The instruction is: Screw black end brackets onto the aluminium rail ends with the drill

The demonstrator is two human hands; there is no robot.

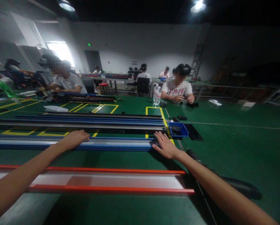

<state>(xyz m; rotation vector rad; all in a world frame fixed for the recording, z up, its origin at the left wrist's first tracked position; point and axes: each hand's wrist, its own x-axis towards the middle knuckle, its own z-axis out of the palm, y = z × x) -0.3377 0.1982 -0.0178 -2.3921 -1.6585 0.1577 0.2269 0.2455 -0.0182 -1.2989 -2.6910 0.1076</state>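
Observation:
A long blue-edged rail [121, 144] lies across the green table, with a pale strip along its middle. My left hand [75, 139] rests on this rail, palm down, its fingers stretched to the right. At the rail's right end is my right hand [164, 144], open with fingers spread, touching the end. Nearer to me lies a wide rail with red edges [121, 181] and a whitish middle; neither hand touches it. Beyond my hands, several dark and blue rails [107, 120] lie parallel to one another.
A blue tray [185, 132] with small black parts and a dark flat device [193, 132] lie right of the rails. A black tool [240, 187] with a cord is by my right forearm. Bottles [157, 95] stand farther back. People sit across the table [243, 150].

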